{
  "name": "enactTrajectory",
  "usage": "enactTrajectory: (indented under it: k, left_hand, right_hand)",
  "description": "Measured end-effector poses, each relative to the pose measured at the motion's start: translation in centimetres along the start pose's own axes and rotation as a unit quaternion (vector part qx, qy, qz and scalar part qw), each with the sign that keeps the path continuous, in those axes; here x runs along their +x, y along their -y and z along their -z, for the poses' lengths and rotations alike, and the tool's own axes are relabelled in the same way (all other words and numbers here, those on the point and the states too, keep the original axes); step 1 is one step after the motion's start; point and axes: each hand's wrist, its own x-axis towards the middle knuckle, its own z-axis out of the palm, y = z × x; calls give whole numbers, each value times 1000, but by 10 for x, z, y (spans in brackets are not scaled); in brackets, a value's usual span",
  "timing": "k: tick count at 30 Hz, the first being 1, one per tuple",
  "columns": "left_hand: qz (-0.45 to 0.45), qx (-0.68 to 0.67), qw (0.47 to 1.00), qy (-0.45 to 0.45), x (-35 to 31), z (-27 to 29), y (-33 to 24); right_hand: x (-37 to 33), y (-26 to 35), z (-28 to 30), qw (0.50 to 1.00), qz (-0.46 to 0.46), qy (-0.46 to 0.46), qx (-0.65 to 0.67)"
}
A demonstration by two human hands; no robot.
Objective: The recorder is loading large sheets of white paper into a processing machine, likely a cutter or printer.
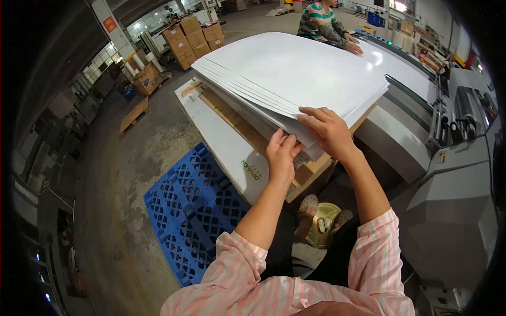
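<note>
The sheets [284, 73] lie in a broad white stack ahead of the person, their near corner lifted and fanned at the edges. The right hand [328, 130] is clamped on that corner, its fingers on top. The left hand [282, 155] touches the edges just below, thumb and fingers curled; whether it grips any sheet, I cannot tell. The hands are close together but apart.

Under the stack runs a brown wood base [232, 117], and a white board [224, 145] with green print juts out on the left. A blue pallet [192, 216] lies on the floor beside it, taking up the space at the person's left. Between the person's shoes [309, 204] is a round gold thing [320, 231].

On the right, a grey machine [453, 189] closes off that side. Beyond the stack, a co-worker [318, 21] in a striped top has both hands on the machine's white bed [398, 68]. Farther left, cartons [187, 39] are piled near a pillar [113, 31], and a wood pallet [134, 115] lies on the floor
</note>
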Motion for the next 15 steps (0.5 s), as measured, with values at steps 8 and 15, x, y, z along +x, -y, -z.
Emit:
enactTrajectory:
  k: [8, 15]
  left_hand:
    - [-16, 26, 999, -38, -1, -4, 6]
    - [-17, 78, 996, -50, -2, -7, 2]
  right_hand:
    - [-3, 5, 11, 997, -28, 57, -36]
    - [-3, 21, 18, 989, -105, 102, -29]
